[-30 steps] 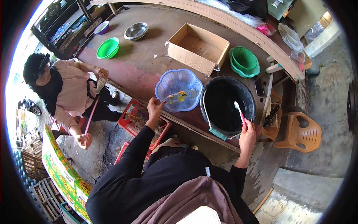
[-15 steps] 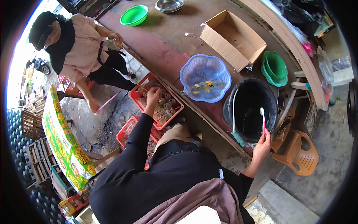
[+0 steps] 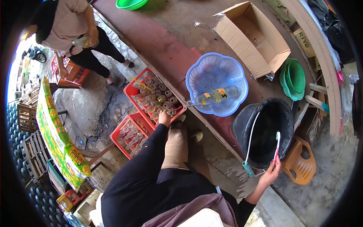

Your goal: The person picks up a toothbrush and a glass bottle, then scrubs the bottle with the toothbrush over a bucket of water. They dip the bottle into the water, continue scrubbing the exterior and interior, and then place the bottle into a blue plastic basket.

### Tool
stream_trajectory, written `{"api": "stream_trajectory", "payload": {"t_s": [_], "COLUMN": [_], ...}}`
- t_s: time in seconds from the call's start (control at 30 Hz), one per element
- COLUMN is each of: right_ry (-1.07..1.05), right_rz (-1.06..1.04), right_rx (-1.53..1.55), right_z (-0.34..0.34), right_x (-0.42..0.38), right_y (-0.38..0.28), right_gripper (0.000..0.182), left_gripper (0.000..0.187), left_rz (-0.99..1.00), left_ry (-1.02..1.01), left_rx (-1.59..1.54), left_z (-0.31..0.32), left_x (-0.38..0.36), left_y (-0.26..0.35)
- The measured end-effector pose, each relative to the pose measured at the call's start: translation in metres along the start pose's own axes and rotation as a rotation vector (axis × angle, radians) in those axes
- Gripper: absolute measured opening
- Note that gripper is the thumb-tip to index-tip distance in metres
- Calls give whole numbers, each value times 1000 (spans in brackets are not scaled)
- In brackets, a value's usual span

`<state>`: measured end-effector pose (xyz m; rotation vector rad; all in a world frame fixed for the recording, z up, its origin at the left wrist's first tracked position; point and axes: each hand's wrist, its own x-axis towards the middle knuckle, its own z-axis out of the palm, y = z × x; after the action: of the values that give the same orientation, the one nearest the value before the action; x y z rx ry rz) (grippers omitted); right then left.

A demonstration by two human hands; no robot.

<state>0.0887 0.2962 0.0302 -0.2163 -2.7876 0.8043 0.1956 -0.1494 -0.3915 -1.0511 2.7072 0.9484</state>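
At the red crate (image 3: 129, 90), my left hand (image 3: 164, 118) is at the packed bottles (image 3: 155, 97); whether it grips one, I can't tell. By the black bucket (image 3: 242, 126), my right hand (image 3: 270, 174) pinches the toothbrush (image 3: 277, 145), bristles before the opening.

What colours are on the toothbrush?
The toothbrush is pink and white, seen best in the head view.

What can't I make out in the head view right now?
In the head view:
- Left hand: whether it grips a bottle in the red crate; the hand hides its own fingertips.
- Toothbrush: lower handle end, covered by the right hand.
- Black bucket: its contents, lost in dark shadow.
- Green basin: far part, cut off by the top edge.
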Motion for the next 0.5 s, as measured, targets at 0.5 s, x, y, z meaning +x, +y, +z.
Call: {"api": "stream_trajectory", "payload": {"t_s": [0.5], "right_ry": [3], "right_rz": [32], "right_rx": [43], "right_z": [-1], "right_x": [-2], "right_y": [3], "right_gripper": [28], "left_gripper": [4], "left_rz": [145], "left_ry": [88], "left_rx": [123], "left_z": [-1], "left_x": [-11], "left_y": [16]}}
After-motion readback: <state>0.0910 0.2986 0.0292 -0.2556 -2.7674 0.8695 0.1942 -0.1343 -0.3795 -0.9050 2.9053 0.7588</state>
